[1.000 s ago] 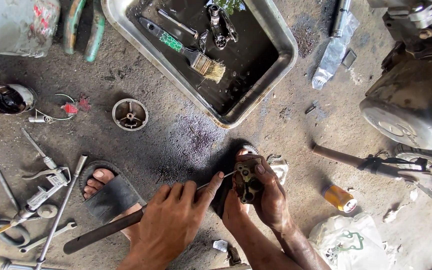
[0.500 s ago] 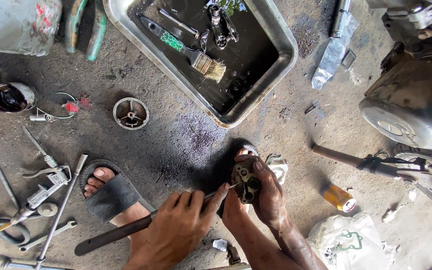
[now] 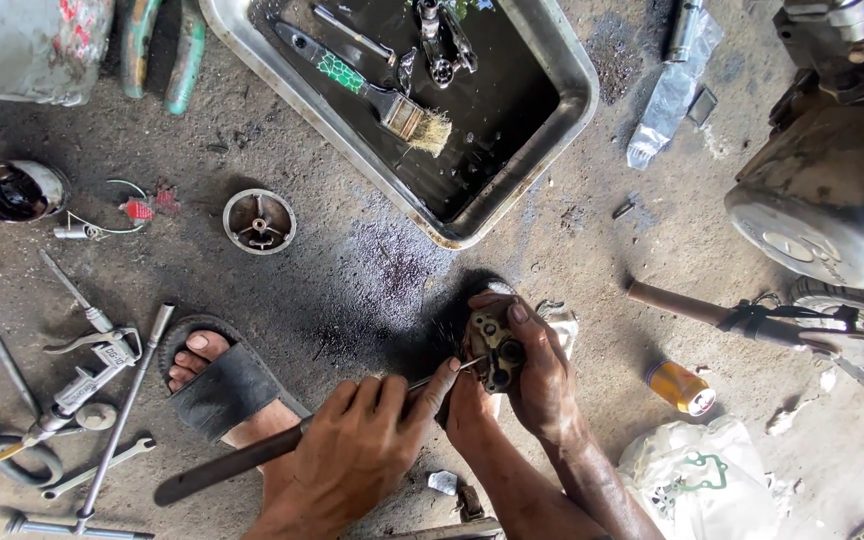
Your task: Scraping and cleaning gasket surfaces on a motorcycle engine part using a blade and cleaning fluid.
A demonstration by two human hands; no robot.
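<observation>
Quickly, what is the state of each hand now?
Left hand: closed on a long screwdriver.
Right hand: closed on a small metal part.

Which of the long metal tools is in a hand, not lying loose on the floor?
The dark-handled screwdriver in the left hand, its tip against the small metal part held by the right hand. The wrenches lie untouched at left.
</observation>
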